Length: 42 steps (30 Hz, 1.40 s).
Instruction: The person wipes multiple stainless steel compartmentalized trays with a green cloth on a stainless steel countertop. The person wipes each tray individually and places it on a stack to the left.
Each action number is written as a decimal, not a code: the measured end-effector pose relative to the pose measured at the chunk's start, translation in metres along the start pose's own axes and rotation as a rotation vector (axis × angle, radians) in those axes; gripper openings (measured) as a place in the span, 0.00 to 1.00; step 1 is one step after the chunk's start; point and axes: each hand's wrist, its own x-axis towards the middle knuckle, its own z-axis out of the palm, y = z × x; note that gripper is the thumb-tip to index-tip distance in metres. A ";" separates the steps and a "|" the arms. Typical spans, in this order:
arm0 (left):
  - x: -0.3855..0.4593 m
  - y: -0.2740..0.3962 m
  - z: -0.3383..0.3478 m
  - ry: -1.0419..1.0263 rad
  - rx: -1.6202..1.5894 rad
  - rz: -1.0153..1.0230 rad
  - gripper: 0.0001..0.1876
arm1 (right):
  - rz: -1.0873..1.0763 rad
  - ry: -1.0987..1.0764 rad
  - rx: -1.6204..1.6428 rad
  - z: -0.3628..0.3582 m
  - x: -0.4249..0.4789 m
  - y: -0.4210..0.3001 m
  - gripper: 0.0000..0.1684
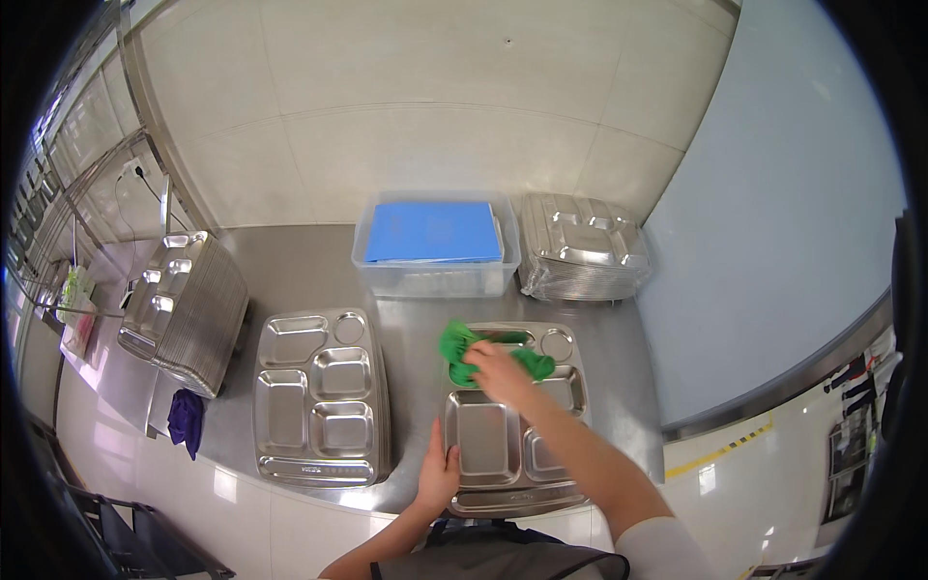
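A stainless steel compartment tray (483, 438) lies face up before me, at the front edge of the metal table. My right hand (500, 373) grips a green cloth (458, 349) and presses it on the tray's upper left compartment. My left hand (440, 471) is at the tray's lower left side, thumb on the rim and fingers along its edge. Left of it stands a stack of similar trays (283, 413), also face up.
Behind stand a clear plastic bin (435, 281) holding a blue folder (435, 232) and a plastic-wrapped tray stack (591, 239). A taller tray stack (206, 304) is at the left. A purple cloth (185, 420) hangs from the table's left side.
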 end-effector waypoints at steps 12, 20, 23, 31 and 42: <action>-0.002 0.013 -0.001 0.058 0.137 0.069 0.34 | -0.076 0.105 0.060 0.019 0.029 -0.023 0.17; -0.005 0.009 0.002 0.111 0.144 0.126 0.32 | 0.377 0.018 -0.161 -0.087 -0.051 0.056 0.17; -0.006 0.009 0.002 0.112 0.138 0.121 0.31 | 0.423 -0.249 0.005 -0.118 -0.070 0.039 0.20; -0.003 -0.005 0.001 0.116 -0.004 0.097 0.30 | 0.289 -0.279 0.191 -0.081 -0.076 -0.049 0.20; -0.005 -0.002 -0.005 0.131 0.003 0.072 0.25 | -0.013 -0.493 0.253 -0.085 -0.173 -0.099 0.15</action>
